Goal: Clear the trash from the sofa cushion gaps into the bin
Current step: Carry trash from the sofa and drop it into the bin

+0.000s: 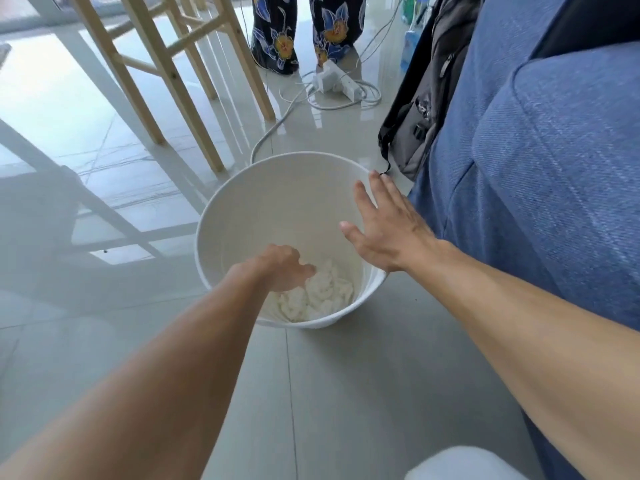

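Trash: crumpled white tissue (322,296) lies in the bottom of the bin (242,202), against its near wall.
Bin: on the floor, just beside the sofa (519,168).
Left hand (280,268): inside the bin, fingers curled over the tissue; grip unclear.
Right hand (388,226): fingers spread flat, empty, over the bin's right rim.
Handling: probably light, soft, crushable; pinch any fold.

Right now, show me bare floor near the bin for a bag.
Bare tile lies on the near side of the bin, between the forearms, and left of it up to the wooden legs. Crowded: cable and power strip behind it; backpack and sofa at right.
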`<state>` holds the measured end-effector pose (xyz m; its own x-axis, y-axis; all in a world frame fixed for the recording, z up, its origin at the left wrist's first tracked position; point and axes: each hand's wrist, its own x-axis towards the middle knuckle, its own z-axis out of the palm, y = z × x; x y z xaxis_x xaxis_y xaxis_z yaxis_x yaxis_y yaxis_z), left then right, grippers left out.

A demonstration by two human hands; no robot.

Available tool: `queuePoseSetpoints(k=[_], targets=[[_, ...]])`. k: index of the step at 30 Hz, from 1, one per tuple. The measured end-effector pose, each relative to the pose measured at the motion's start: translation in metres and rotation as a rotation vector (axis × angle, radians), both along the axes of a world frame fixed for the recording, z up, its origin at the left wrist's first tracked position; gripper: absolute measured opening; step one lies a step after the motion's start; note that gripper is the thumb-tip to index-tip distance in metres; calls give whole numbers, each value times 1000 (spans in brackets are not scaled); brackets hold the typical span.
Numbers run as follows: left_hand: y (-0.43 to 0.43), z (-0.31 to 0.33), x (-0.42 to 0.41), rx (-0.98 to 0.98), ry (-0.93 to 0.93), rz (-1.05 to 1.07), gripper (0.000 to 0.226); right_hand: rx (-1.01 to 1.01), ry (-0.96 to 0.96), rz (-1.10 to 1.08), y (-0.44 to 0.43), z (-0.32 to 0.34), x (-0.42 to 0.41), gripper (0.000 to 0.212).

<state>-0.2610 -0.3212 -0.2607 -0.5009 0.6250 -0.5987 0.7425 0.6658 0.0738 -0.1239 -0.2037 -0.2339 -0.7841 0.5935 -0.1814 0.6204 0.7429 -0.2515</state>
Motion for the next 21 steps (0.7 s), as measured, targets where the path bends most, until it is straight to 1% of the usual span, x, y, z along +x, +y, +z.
queuePoseSetpoints(k=[6,12,15,18,21], targets=[[-15,28,-15,159,122,71,64,-24,-91,-4,1,25,-3,70],[-29,75,-24,280,303,54,67,4,-97,-21,-4,59,-6,70],[-41,109,-28,324,350,65,71,56,-72,-36,-5,90,-10,71],[-42,128,-32,347,361,74,72,65,-74,-53,-1,109,-11,71],[-47,160,-34,400,384,88,72,105,-45,-62,-1,139,-15,73]])
